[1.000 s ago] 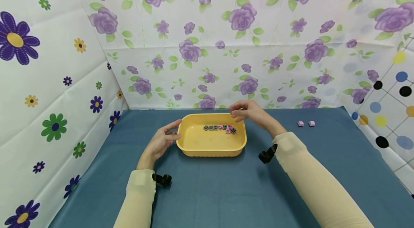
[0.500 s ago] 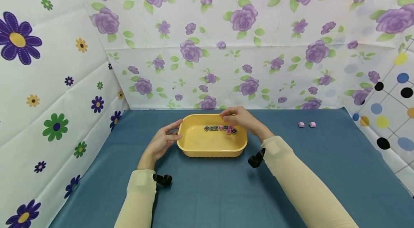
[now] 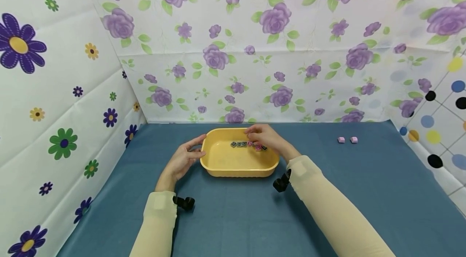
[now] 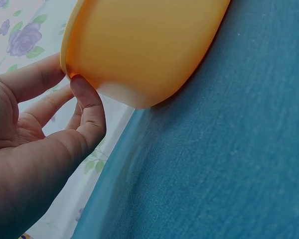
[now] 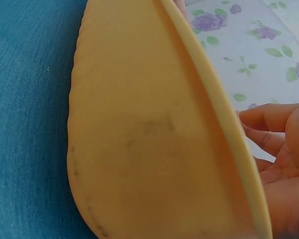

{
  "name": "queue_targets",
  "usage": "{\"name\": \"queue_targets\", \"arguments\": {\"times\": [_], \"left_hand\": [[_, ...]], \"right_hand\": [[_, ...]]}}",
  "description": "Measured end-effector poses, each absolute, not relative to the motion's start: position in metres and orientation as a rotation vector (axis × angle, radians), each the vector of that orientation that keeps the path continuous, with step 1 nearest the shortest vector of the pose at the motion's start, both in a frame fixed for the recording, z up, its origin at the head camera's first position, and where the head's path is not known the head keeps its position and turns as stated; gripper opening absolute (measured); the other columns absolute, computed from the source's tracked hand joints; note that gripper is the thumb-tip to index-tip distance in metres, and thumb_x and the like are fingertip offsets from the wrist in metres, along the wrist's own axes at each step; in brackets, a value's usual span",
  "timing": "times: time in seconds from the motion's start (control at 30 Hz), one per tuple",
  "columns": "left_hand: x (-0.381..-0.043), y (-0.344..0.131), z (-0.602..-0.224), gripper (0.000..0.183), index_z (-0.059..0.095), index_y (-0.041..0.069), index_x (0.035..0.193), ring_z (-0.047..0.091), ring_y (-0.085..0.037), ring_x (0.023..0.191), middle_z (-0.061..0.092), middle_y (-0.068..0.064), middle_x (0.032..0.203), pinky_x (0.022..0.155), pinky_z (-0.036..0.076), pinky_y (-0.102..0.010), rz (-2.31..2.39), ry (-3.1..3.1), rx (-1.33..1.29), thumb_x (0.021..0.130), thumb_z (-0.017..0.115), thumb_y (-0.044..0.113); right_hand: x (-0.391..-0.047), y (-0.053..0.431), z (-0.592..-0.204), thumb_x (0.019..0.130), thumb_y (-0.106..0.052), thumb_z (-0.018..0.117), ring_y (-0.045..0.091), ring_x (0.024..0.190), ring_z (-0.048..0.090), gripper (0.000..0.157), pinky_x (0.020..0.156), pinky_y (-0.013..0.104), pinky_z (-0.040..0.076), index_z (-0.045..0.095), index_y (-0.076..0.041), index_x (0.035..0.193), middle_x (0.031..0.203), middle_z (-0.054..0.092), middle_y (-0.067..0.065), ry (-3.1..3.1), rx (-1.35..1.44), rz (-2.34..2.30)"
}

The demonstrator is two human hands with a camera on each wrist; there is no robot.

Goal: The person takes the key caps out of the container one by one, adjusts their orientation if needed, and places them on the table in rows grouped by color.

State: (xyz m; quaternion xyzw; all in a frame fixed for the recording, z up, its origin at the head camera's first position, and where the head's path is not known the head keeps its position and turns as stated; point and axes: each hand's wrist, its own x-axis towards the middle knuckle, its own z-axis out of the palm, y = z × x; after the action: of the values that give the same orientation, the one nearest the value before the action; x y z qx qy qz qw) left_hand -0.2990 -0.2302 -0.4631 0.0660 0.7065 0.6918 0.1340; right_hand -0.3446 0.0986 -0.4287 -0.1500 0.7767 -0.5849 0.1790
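Observation:
A yellow plastic tub [image 3: 238,172] stands on the blue cloth. Several small black and pink square pieces [image 3: 244,144] lie in a rough row inside it, towards the back. My left hand [image 3: 181,160] holds the tub's left end, with thumb under the rim and a forefinger against it; the left wrist view shows this grip on the tub wall [image 4: 149,45]. My right hand [image 3: 265,137] reaches over the back right of the tub, above the row, covering some pieces. Its fingertips are close together, but whether they hold anything is hidden; the tub wall blocks the right wrist view.
Two pink pieces [image 3: 347,140] lie on the blue cloth [image 3: 233,216] to the right of the tub. A flowered sheet [image 3: 218,87] hangs behind the table, with patterned sheets on the left [image 3: 80,127] and right [image 3: 445,135].
My right hand has moved left and down from the tub's back right rim to above the row of pieces. The left hand stays on the tub's left end.

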Motion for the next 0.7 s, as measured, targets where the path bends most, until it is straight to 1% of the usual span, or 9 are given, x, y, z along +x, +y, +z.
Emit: {"name": "queue_targets", "arguments": {"times": [0.17, 0.37, 0.43, 0.6, 0.7], "left_hand": [[-0.299, -0.229, -0.462, 0.066, 0.041, 0.014, 0.162, 0.052, -0.032, 0.121, 0.040, -0.019, 0.154, 0.104, 0.040, -0.042, 2.012, 2.043, 0.184, 0.101, 0.063, -0.001], [-0.299, -0.229, -0.463, 0.066, 0.042, 0.014, 0.161, 0.054, -0.026, 0.115, 0.041, -0.019, 0.154, 0.106, 0.038, -0.045, 2.010, 2.053, 0.172, 0.100, 0.064, -0.001], [-0.299, -0.230, -0.463, 0.066, 0.042, 0.014, 0.161, 0.054, -0.025, 0.114, 0.041, -0.019, 0.154, 0.106, 0.038, -0.045, 2.011, 2.053, 0.169, 0.100, 0.064, -0.002], [-0.299, -0.229, -0.463, 0.066, 0.043, 0.014, 0.161, 0.055, -0.023, 0.113, 0.041, -0.018, 0.154, 0.106, 0.037, -0.045, 2.006, 2.056, 0.161, 0.100, 0.064, -0.001], [-0.299, -0.229, -0.462, 0.066, 0.042, 0.015, 0.161, 0.056, -0.022, 0.113, 0.042, -0.018, 0.154, 0.106, 0.037, -0.045, 1.997, 2.062, 0.160, 0.100, 0.064, 0.000]], "right_hand": [[-0.344, 0.096, -0.431, 0.109, -0.010, 0.051, 0.046, 0.124, 0.059, 0.038, 0.103, 0.057, 0.048, 0.056, 0.007, 0.143, 0.139, 0.056, 0.031, 2.188, -0.418, -1.647], [-0.343, 0.091, -0.434, 0.109, -0.015, 0.053, 0.043, 0.114, 0.066, 0.035, 0.094, 0.054, 0.053, 0.062, 0.002, 0.138, 0.133, 0.063, 0.025, 2.251, -0.401, -1.577], [-0.341, 0.088, -0.434, 0.109, -0.015, 0.054, 0.043, 0.114, 0.066, 0.034, 0.095, 0.054, 0.054, 0.063, 0.002, 0.137, 0.131, 0.064, 0.024, 2.244, -0.387, -1.577], [-0.339, 0.081, -0.435, 0.109, -0.011, 0.053, 0.042, 0.116, 0.064, 0.032, 0.098, 0.051, 0.054, 0.063, 0.005, 0.135, 0.130, 0.063, 0.027, 2.196, -0.356, -1.626], [-0.340, 0.078, -0.438, 0.109, -0.010, 0.053, 0.041, 0.112, 0.066, 0.031, 0.096, 0.048, 0.056, 0.064, 0.006, 0.133, 0.126, 0.064, 0.027, 2.190, -0.335, -1.658]]}}
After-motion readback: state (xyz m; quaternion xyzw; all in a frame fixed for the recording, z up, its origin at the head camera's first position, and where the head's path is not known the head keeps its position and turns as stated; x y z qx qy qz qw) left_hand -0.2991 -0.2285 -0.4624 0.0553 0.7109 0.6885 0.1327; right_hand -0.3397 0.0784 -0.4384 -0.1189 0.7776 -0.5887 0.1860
